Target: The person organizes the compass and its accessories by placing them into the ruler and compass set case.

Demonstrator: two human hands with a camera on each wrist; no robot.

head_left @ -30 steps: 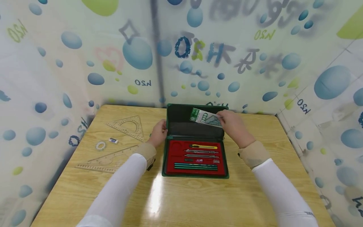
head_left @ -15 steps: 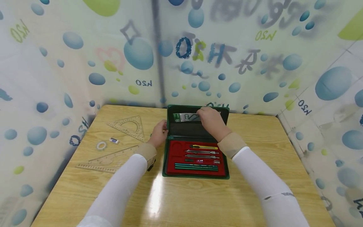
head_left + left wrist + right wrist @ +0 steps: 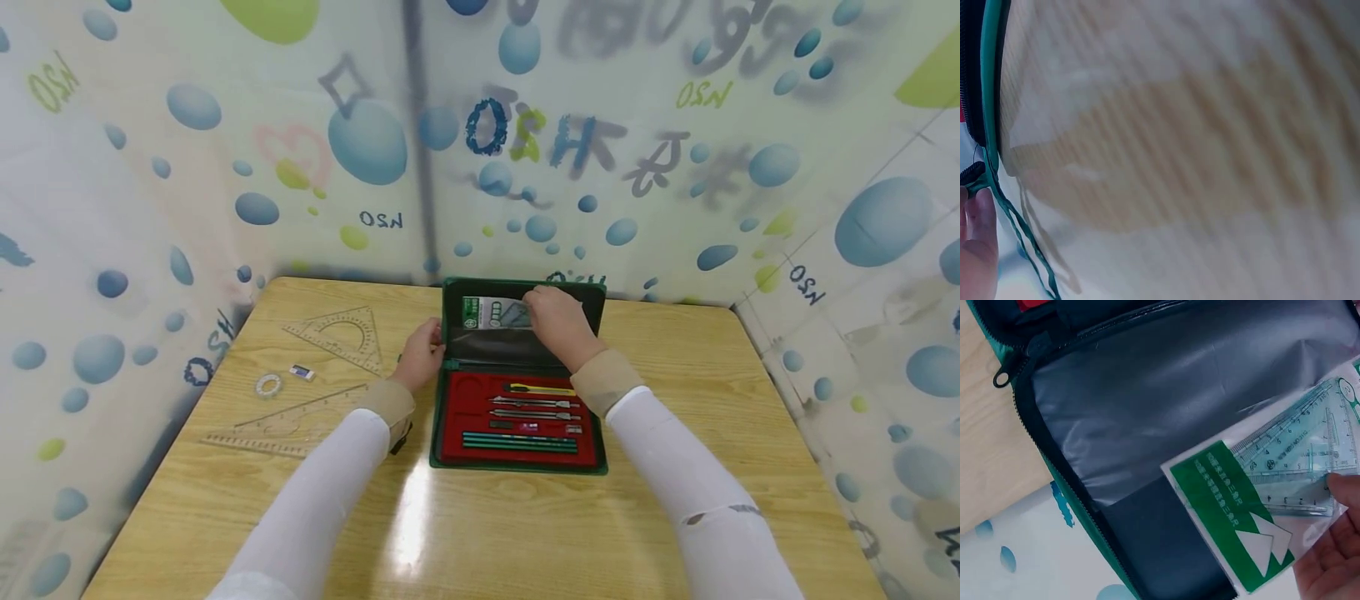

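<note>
Green Chinese-lettered label (image 3: 1230,515) on set-square packet (image 3: 1279,478) in right grip (image 3: 1333,553)

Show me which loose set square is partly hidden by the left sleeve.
The nearer set square: in the head view, the left sleeve covers its right end. The farther set square, with the curved arc, shows whole.

Right hand (image 3: 558,323) just brought the set-square packet (image 3: 492,313) leftward, from right of centre to nearly mid-frame, and I'm seeing it almost level now instead of tilted.
</note>
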